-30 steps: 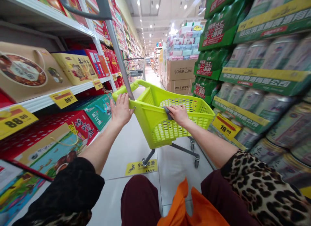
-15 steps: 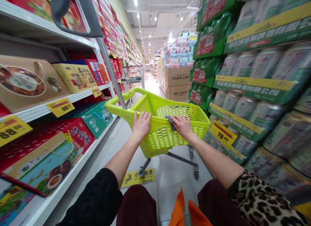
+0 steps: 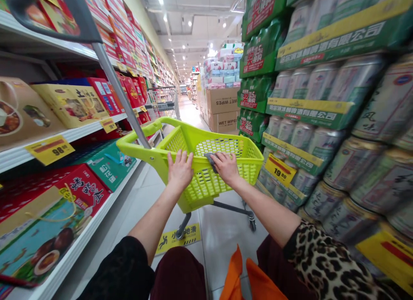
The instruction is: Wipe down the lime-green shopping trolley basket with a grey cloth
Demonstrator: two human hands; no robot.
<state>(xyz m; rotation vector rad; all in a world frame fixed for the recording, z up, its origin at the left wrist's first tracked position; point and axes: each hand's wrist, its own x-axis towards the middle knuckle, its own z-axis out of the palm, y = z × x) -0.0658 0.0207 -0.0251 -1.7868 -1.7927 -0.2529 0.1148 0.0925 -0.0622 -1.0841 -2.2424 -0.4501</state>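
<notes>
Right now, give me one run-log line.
left hand: spread on green basket rim | right hand: holding grey cloth against same rim | wire cart: farther down aisle

Gray cloth (image 3: 211, 162) under right fingers (image 3: 223, 157), lime cart (image 3: 201, 186)

The lime-green plastic shopping cart (image 3: 200, 186) (perforated basket walls) stands upright on casters (image 3: 252, 224). The gray cloth (image 3: 211, 162) lies bunched against its near rim (image 3: 199, 163).
</notes>
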